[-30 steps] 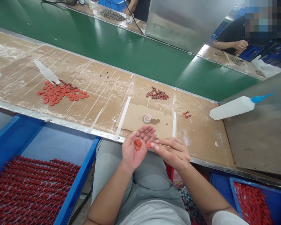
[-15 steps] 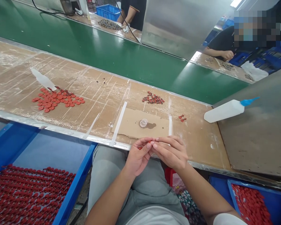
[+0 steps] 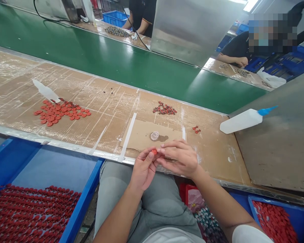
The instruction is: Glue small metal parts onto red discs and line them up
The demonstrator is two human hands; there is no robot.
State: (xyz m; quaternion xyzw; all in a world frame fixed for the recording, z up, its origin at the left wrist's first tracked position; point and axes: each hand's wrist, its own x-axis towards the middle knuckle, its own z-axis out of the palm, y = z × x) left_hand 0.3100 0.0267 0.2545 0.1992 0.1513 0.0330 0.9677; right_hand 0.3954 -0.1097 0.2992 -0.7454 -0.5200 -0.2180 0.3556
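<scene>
My left hand pinches a small red disc between thumb and fingertips, just over the front edge of the cardboard mat. Close on its right, my right hand has its fingers stretched and a little apart, the tips near the disc; whether they touch it I cannot tell. Beyond the hands, a small clear round dish stands on the taped cardboard mat, beside a dark wet stain. A pile of small red-and-dark parts lies behind the mat. To its right are a couple of red pieces.
Loose red discs lie at left by a white strip. A white bottle with blue nozzle leans at the metal wall. Blue trays of red pieces flank my legs. Past the green belt, two people sit.
My right hand has loosened and spread its fingers slightly away from the left. The left hand has shifted a little left, and the red disc shows more clearly in it.
</scene>
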